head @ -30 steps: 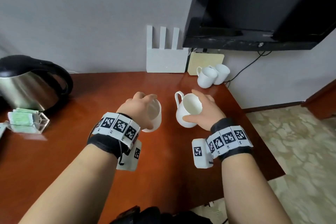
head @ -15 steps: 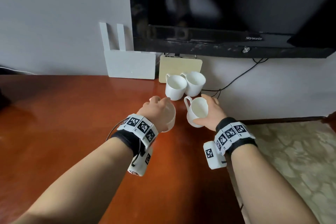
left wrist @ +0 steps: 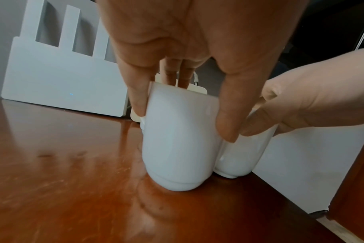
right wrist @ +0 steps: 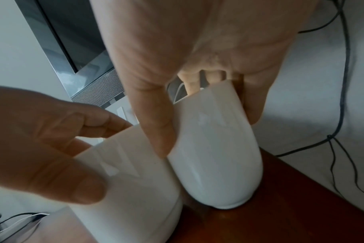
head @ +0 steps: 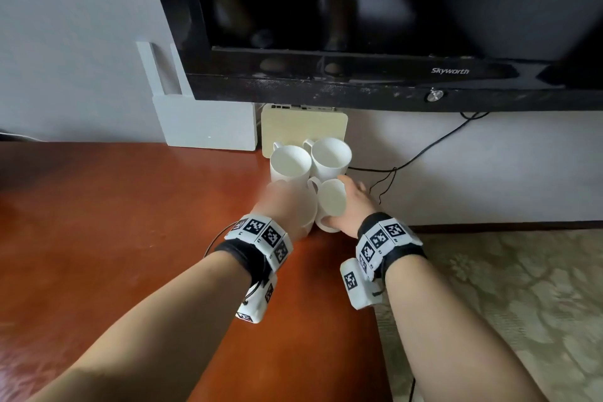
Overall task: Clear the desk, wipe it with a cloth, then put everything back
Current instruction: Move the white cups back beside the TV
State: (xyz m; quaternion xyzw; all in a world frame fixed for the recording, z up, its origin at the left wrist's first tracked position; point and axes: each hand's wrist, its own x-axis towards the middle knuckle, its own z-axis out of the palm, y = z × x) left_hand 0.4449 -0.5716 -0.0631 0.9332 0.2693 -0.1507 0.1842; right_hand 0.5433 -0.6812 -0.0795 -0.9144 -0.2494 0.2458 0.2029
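Each hand holds a white mug over the back right corner of the red-brown desk (head: 114, 238). My left hand (head: 287, 206) grips one white mug (left wrist: 177, 148) from above by its rim, its base touching the desk. My right hand (head: 352, 206) grips a second white mug (head: 331, 202) round its side, close against the first; its base (right wrist: 229, 197) sits at the desk surface. Two more white mugs (head: 290, 163) (head: 331, 153) stand just behind, by the wall.
A black television (head: 359, 26) hangs above the mugs. A white router (head: 202, 127) and a cream box (head: 303, 124) lean on the wall behind them. Black cables (head: 408, 160) run down the wall at the right. The desk's right edge (head: 375, 320) drops to patterned floor.
Both hands carried their mugs from the middle of the desk to the back right corner and lowered them beside the two standing mugs. The view turned right, so the kettle left the picture.
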